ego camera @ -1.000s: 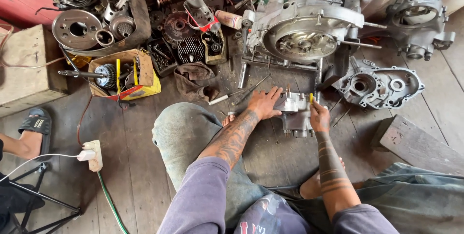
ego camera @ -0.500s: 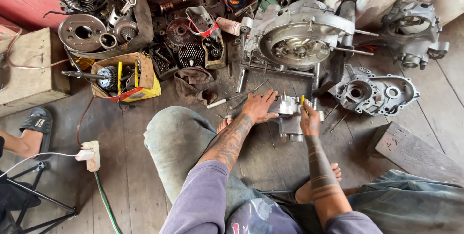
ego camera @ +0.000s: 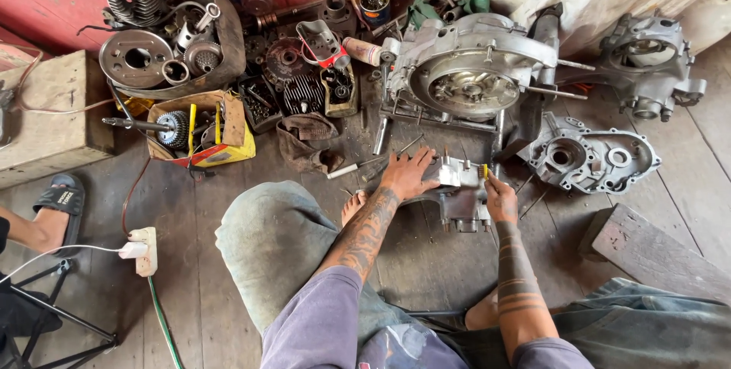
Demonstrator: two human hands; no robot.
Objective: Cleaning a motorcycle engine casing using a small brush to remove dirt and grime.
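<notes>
My left hand (ego camera: 407, 175) lies flat, fingers spread wide, pressing on the left end of a small grey engine casing (ego camera: 461, 194) that sits on the wooden floor (ego camera: 228, 209) just right of the frame's centre, between my knees. My right hand (ego camera: 500, 200) is at the casing's right edge, fingers pinched narrow around a small yellow-handled tool (ego camera: 484, 172) that stands nearly upright, its tip down against the casing's upper right corner.

The casing's long axis runs roughly left to right across the frame, tilted a little, so its left end under my palm sits higher than its right end. Its lugged underside faces the bottom of the frame, toward me.

Just above it, in the upper middle, stands the large engine block (ego camera: 468, 72) with its round opening facing up. A flat crankcase cover (ego camera: 590, 157) lies to the right of my right hand, close but apart from it.

Compared with half a second ago, my hands keep the same hold and the casing has not visibly moved on the floor. The yellow tool was already at the same corner then. A full second ago my left hand sat on the casing in much the same way.
</notes>
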